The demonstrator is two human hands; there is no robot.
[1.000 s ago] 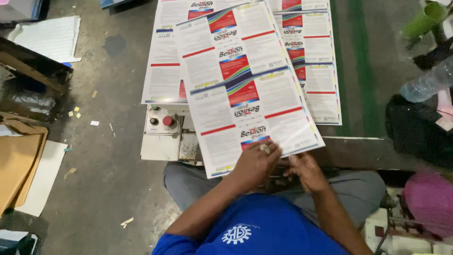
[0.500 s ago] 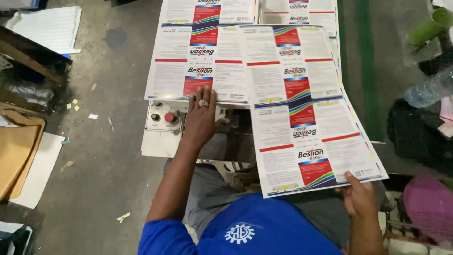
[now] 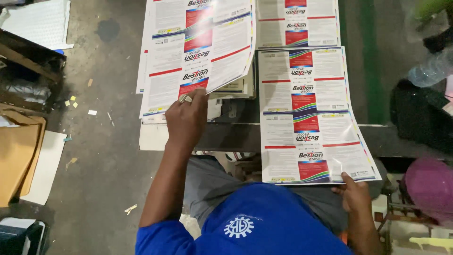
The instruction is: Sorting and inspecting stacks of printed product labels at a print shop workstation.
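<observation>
Head view: the left hand (image 3: 186,118), fingers curled, grips the near edge of a glossy white printed sheet with red label panels (image 3: 198,52), lifted over a stack (image 3: 236,87). The right hand (image 3: 356,193) pinches the near corner of a second matching sheet (image 3: 311,118), stretching away from it.

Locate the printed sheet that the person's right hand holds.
In the head view, the printed sheet lies right of centre, beside the left stack, its near corner in the right hand.

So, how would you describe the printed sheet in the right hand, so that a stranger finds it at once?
Start at the dark work table before the person in blue. The printed sheet hangs over its near edge on the right, its near corner pinched by the right hand. Unlike the lifted sheet under the left hand, it lies flat and alone.
</observation>
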